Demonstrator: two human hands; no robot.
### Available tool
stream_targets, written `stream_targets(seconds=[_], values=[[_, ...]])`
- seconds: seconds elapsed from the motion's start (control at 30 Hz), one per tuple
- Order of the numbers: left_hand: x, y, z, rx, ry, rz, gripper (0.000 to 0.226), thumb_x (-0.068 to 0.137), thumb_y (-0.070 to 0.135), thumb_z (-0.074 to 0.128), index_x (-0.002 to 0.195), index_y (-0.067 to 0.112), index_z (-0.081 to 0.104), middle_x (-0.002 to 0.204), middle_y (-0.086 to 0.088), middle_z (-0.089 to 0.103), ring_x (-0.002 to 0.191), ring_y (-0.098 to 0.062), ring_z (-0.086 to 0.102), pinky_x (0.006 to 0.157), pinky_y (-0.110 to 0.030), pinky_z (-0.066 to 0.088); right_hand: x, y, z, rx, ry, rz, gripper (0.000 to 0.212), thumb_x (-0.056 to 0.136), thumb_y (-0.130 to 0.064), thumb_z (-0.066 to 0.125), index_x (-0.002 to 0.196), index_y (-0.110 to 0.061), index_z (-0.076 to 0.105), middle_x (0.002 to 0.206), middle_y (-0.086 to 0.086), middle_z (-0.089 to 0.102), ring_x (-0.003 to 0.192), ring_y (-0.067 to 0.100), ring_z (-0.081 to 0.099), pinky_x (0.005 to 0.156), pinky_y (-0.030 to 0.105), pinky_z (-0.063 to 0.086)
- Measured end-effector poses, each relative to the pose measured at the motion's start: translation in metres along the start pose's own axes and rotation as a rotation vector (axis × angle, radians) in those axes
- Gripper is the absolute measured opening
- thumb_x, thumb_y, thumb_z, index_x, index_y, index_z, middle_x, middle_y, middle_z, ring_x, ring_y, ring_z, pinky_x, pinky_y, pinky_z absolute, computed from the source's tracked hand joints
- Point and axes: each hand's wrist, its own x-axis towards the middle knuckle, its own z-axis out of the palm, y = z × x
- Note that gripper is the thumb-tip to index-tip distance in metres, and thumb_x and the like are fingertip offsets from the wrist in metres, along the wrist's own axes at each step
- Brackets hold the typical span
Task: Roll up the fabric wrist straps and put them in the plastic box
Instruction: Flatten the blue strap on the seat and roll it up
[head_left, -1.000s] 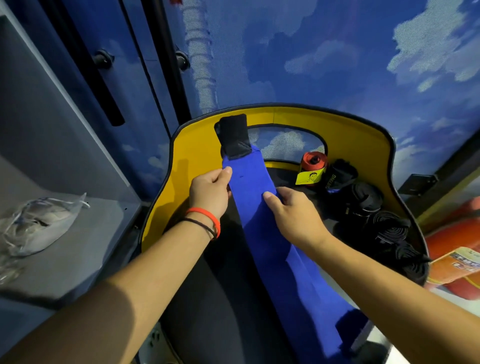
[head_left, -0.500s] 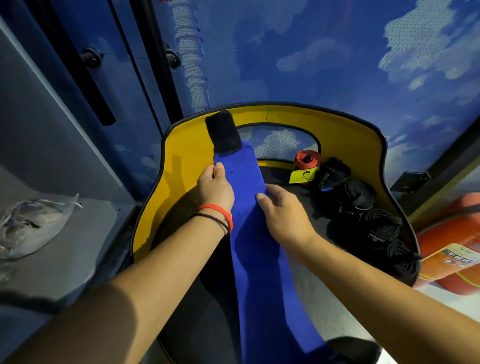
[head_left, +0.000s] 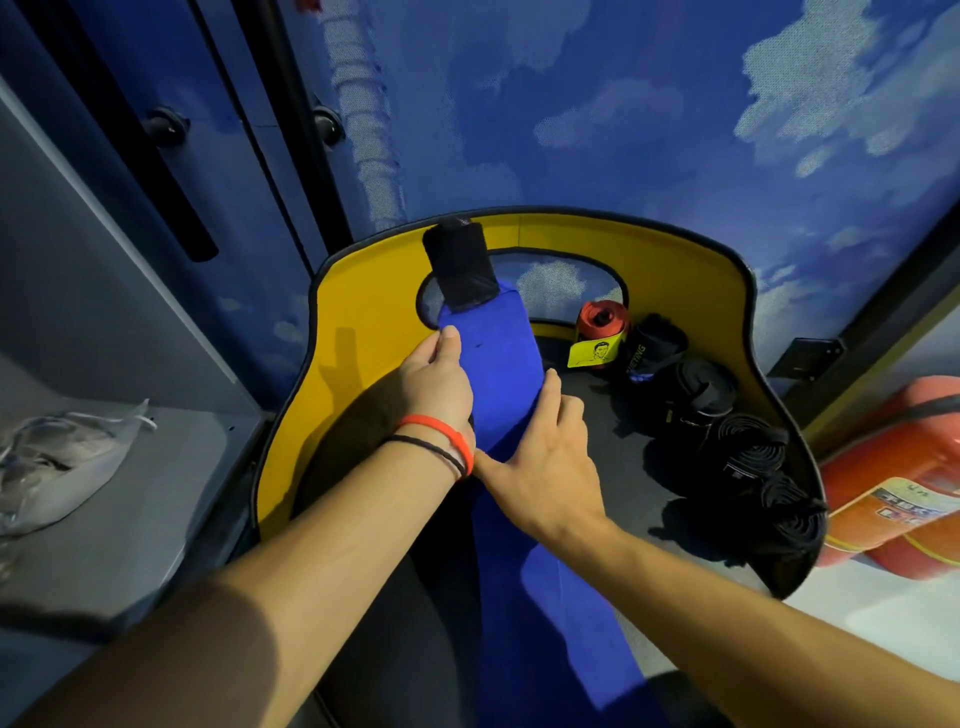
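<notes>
A long blue fabric wrist strap (head_left: 501, 358) with a black velcro end (head_left: 460, 267) lies stretched over the dark seat of a yellow-backed chair (head_left: 363, 322), its tail running down toward me. My left hand (head_left: 434, 384) pinches the strap's left edge with thumb and fingers. My right hand (head_left: 540, 457) lies over the strap's right edge with fingers curled around it. A red rolled strap (head_left: 600, 322) with a yellow tag and several black rolled straps (head_left: 701, 395) sit on the seat at the right. No plastic box is in view.
A grey shelf (head_left: 156, 493) at the left holds a crumpled plastic bag (head_left: 57, 462). Red fire extinguishers (head_left: 893, 478) lie at the right of the chair. A blue cloud-patterned wall (head_left: 623, 130) stands behind.
Both hands have slid a little down the blue strap and come closer together; the right hand now wraps the strap's right edge. The view has tilted slightly.
</notes>
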Motion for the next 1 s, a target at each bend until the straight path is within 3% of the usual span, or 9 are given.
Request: stream_targets(seconds=[0.1,0.27,0.37,0.47,0.6,0.73,0.8,0.93,1.0], values=[[0.004,-0.004,-0.002,0.007,-0.025,-0.001,0.041,0.102,0.033,0.056,0.137,0.014,0.059,0.140,-0.002,0.060,0.130,-0.021,0.053,0.109,-0.040,0.044,0.002,0.002,0.004,0.022,0.000,0.027,0.127,0.074,-0.072,0.067,0.160,-0.022,-0.011,0.145,0.001,0.025,0.134,0.024,0.038,0.090,0.043,0.050],[0.023,-0.011,-0.003,0.125,-0.101,0.026,0.041,0.103,0.031,0.054,0.137,0.009,0.059,0.115,0.009,0.058,0.110,-0.010,0.052,0.096,-0.030,0.043,0.010,0.002,0.004,0.083,-0.123,0.107,0.129,0.070,-0.059,0.073,0.159,-0.027,-0.015,0.142,0.002,0.027,0.123,0.027,0.048,0.079,0.039,0.047],[0.041,-0.020,-0.004,0.174,-0.131,-0.048,0.041,0.099,0.036,0.057,0.131,0.011,0.064,0.124,0.001,0.069,0.115,-0.022,0.063,0.104,-0.045,0.050,0.009,0.005,0.010,0.058,-0.135,0.092,0.128,0.070,-0.063,0.071,0.157,-0.034,-0.019,0.137,0.001,0.027,0.116,0.028,0.052,0.076,0.038,0.049],[0.066,-0.040,-0.001,0.228,-0.195,-0.084,0.042,0.091,0.042,0.060,0.121,0.015,0.070,0.113,-0.002,0.074,0.108,-0.027,0.069,0.098,-0.051,0.054,0.008,0.012,0.018,0.012,-0.120,0.055,0.129,0.072,-0.069,0.072,0.156,-0.036,-0.021,0.135,0.003,0.025,0.120,0.029,0.050,0.080,0.039,0.050],[0.093,-0.052,0.002,0.230,-0.188,-0.117,0.022,0.096,0.034,0.061,0.092,0.018,0.075,0.103,-0.010,0.076,0.101,-0.032,0.070,0.092,-0.052,0.057,0.009,0.018,0.027,-0.165,-0.166,0.028,0.114,0.076,-0.054,0.076,0.154,-0.032,-0.004,0.137,0.005,0.021,0.126,0.030,0.041,0.083,0.038,0.054],[0.120,-0.070,-0.011,0.180,-0.161,-0.194,0.029,0.095,0.026,0.065,0.068,0.017,0.068,0.090,-0.008,0.072,0.091,-0.028,0.067,0.091,-0.045,0.055,0.010,0.021,0.035,-0.391,-0.309,0.024,0.089,0.084,-0.060,0.067,0.149,-0.028,0.014,0.140,0.008,0.027,0.129,0.032,0.036,0.093,0.044,0.053],[0.121,-0.076,-0.016,0.168,-0.155,-0.223,0.032,0.092,0.021,0.068,0.061,0.017,0.070,0.086,-0.009,0.070,0.088,-0.028,0.066,0.093,-0.051,0.056,0.012,0.021,0.037,-0.447,-0.352,0.022,0.083,0.087,-0.063,0.063,0.150,-0.028,0.021,0.139,0.008,0.031,0.130,0.030,0.036,0.092,0.042,0.053],[0.123,-0.088,-0.020,0.158,-0.077,-0.209,0.004,0.084,0.017,0.079,0.082,0.020,0.076,0.093,-0.007,0.077,0.092,-0.031,0.074,0.089,-0.052,0.059,0.016,0.016,0.037,-0.495,-0.366,0.018,0.082,0.088,-0.064,0.061,0.152,-0.025,0.027,0.138,0.008,0.035,0.128,0.028,0.038,0.087,0.039,0.053],[0.126,-0.094,-0.021,0.181,-0.041,-0.190,0.015,0.078,0.024,0.083,0.085,0.015,0.074,0.089,-0.010,0.077,0.088,-0.032,0.074,0.086,-0.053,0.060,0.017,0.013,0.037,-0.502,-0.370,0.023,0.079,0.089,-0.063,0.061,0.150,-0.022,0.032,0.137,0.007,0.035,0.127,0.028,0.039,0.086,0.039,0.053]])
